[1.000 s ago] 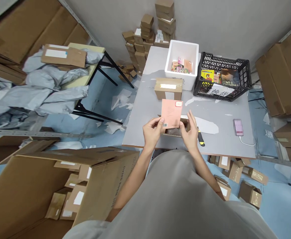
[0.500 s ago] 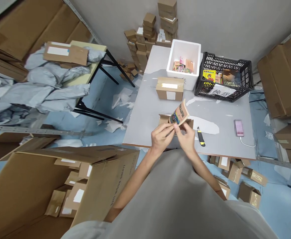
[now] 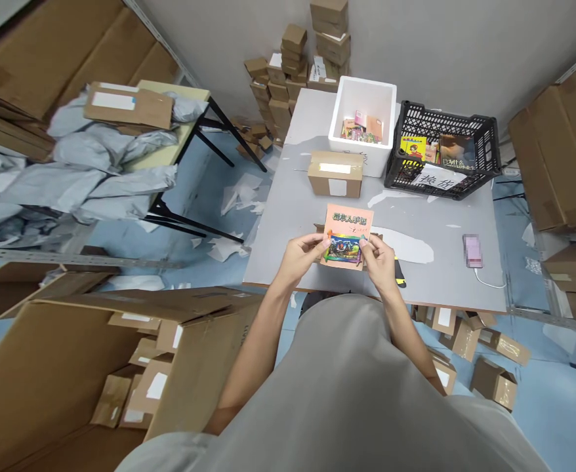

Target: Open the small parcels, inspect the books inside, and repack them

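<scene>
A thin booklet (image 3: 349, 223) with a salmon-pink cover and a colourful picture faces me above the table's front edge. My left hand (image 3: 302, 259) pinches its left edge, thumb on the cover. On the opposite edge my right hand (image 3: 379, 261) grips it the same way. Behind the booklet, an opened cardboard box (image 3: 320, 229) shows only at its flaps; the rest is hidden. A black and yellow box cutter (image 3: 399, 274) lies beside my right hand, partly covered by it.
On the grey table (image 3: 288, 216) stand a taped carton (image 3: 336, 175), a white foam box (image 3: 363, 124) with small booklets and a black crate (image 3: 443, 151) of books. A phone (image 3: 473, 250) lies right. A large carton (image 3: 209, 367) of small boxes stands left.
The booklet was bent and tilted with both hands close together at its lower edge. Now it is flat with its cover towards me, and my hands have moved apart to its two sides.
</scene>
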Available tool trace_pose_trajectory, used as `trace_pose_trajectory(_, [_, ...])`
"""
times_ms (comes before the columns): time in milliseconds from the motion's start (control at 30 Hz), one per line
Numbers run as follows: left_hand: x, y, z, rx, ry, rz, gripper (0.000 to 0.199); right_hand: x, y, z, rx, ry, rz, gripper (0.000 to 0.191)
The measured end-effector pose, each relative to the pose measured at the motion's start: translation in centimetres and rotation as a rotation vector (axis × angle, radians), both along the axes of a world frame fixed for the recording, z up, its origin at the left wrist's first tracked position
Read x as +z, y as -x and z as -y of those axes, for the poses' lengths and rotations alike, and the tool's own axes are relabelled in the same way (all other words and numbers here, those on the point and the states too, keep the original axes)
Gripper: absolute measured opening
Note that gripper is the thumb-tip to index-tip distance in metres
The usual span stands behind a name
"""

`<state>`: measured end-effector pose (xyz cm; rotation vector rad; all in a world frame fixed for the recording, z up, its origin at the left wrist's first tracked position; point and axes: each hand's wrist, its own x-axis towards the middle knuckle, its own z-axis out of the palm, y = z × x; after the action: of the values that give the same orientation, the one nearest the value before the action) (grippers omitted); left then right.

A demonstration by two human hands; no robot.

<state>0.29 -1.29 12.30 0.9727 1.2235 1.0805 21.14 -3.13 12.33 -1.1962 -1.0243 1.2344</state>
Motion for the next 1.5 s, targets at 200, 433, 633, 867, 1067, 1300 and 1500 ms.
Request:
trace_pose_trajectory(200, [0.7, -1.7, 1.2, 0.019, -0.053, 0.036, 0.057, -1.2, -0.5, -0.7, -0.045, 0.002, 0.049, 0.054])
trace_pose_trajectory(433, [-0.2, -2.7, 0.8, 0.249, -0.144, -0.081, 0.052, -0.3, 0.4, -0.2, -0.283, -0.082, 0.189, 0.054])
trace_pose_trajectory(633, [0.5, -4.2, 2.0, 0.299, -0.352, -0.290, 0.033, 0.3, 2.4, 0.9, -0.072, -0.017, 0.144, 0.047])
trace_pose_trajectory(867, [-0.1, -5.2, 2.9, 0.156, -0.509, -0.346, 0.021, -0.6, 2.7, 0.5, -0.106, -0.021, 0.045, 0.045])
trace_pose_trajectory(1067, [-0.7, -3.6, 1.9, 0.176, -0.429, -0.404, 0.032, -1.6, 1.1, -0.6, -0.081, 0.012, -0.019, 0.049])
trace_pose_trajectory(1300, [-0.6, -1.6, 0.6, 0.108, -0.246, -0.272, 0.048, -1.6, -0.3, -0.6, -0.024, 0.036, -0.031, 0.052])
trace_pose_trajectory(1500, [0.6, -3.6, 2.1, 0.097, -0.212, -0.160, 0.049, -2.6, -0.4, -1.2, -0.054, 0.028, -0.020, 0.059])
